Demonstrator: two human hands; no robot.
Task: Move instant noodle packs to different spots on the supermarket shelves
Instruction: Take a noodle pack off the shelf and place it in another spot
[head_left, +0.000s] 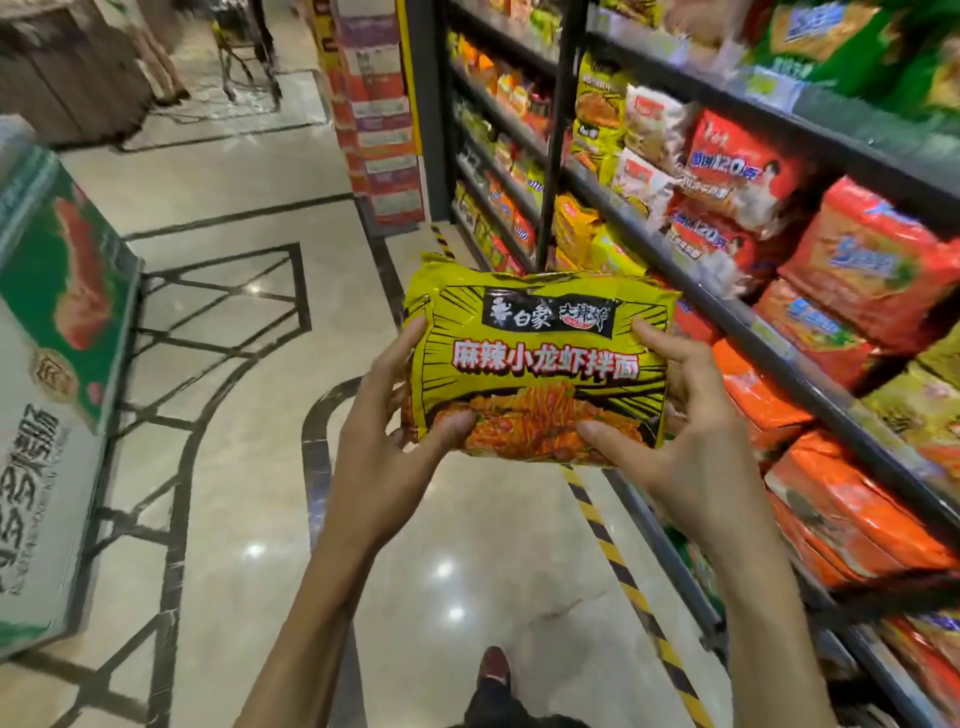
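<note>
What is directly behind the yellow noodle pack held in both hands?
Past the yellow noodle pack, gripped by the left hand and right hand, lie the tiled floor and black-and-yellow floor tape. The pack hides the tape's middle stretch and the lowest shelf edge behind it.

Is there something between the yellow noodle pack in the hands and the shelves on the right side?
Nothing visible stands between. The yellow noodle pack, held by the left hand and right hand, is over open floor, with only air to the shelves. The visible shelf rows already look full of packs.
</note>
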